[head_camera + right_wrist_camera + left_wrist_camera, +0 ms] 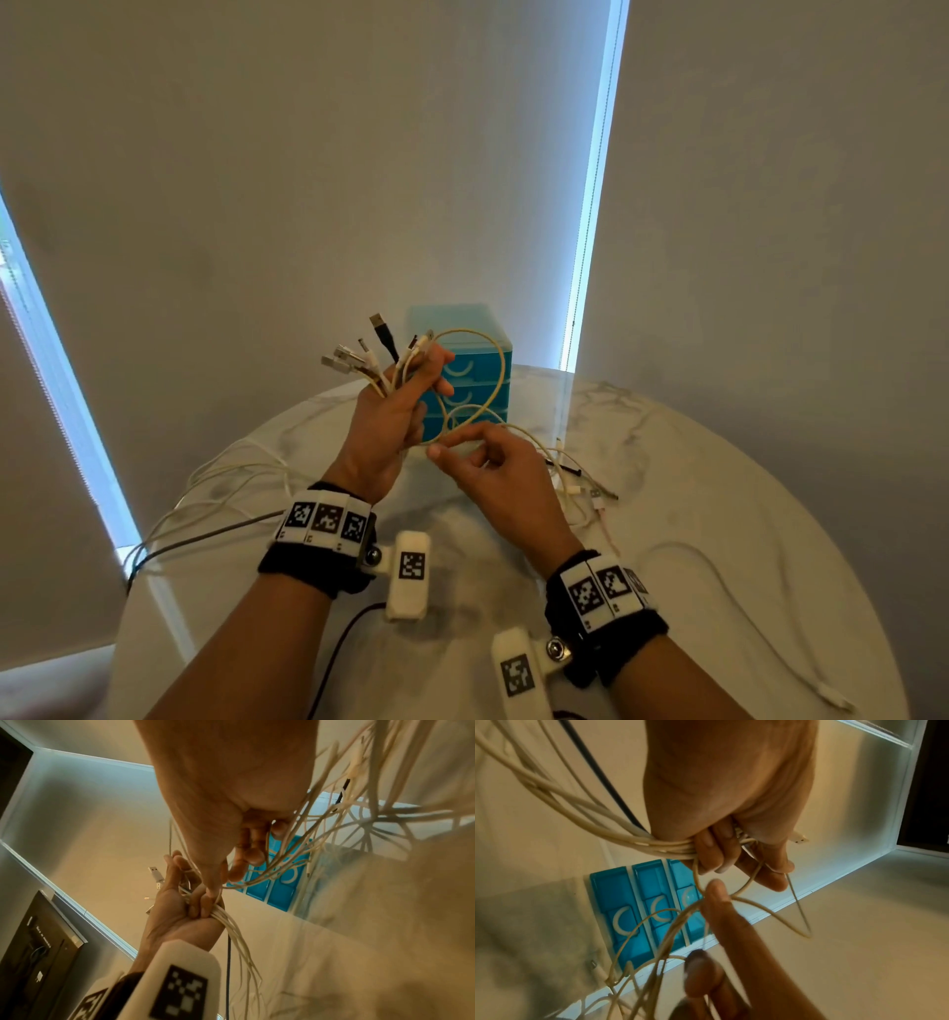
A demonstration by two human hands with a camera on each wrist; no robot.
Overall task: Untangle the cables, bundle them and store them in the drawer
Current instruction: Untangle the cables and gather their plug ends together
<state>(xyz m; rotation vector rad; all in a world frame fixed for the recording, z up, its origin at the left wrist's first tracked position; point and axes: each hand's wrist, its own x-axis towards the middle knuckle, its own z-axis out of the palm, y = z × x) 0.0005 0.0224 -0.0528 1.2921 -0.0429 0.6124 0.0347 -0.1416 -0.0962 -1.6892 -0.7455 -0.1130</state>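
My left hand (395, 406) is raised above the table and grips a bundle of cables (369, 360), mostly white with one black, their plug ends fanning up out of the fist (716, 850). A thin cream cable (488, 380) loops from that fist in front of the drawers. My right hand (493, 462) sits just below and right of the left and pinches this thin cable (744, 888) between thumb and forefinger (218, 878). Behind both hands stands a small blue three-drawer unit (472, 370), all drawers shut (639, 906).
The round white marble table (719, 514) carries loose cable tails: several white ones and a dark one trail off its left edge (205, 514), more lie right of my hands (585, 483), and one white cable (744, 616) curves near the right rim. Wall and blinds stand behind.
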